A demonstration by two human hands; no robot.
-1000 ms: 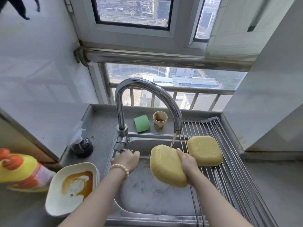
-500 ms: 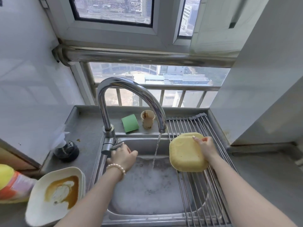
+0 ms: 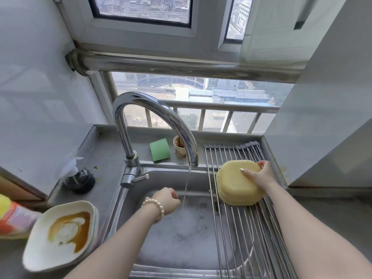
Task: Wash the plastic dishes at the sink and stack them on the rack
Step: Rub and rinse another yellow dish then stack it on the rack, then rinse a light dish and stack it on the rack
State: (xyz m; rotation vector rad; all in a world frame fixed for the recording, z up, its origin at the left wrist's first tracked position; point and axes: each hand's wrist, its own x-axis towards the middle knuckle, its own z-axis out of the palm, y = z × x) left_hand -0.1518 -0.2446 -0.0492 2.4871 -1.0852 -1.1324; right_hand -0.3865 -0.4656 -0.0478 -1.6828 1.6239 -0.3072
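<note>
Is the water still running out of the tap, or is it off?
On. A thin stream falls from the faucet spout into the sink, beside the left hand.
</note>
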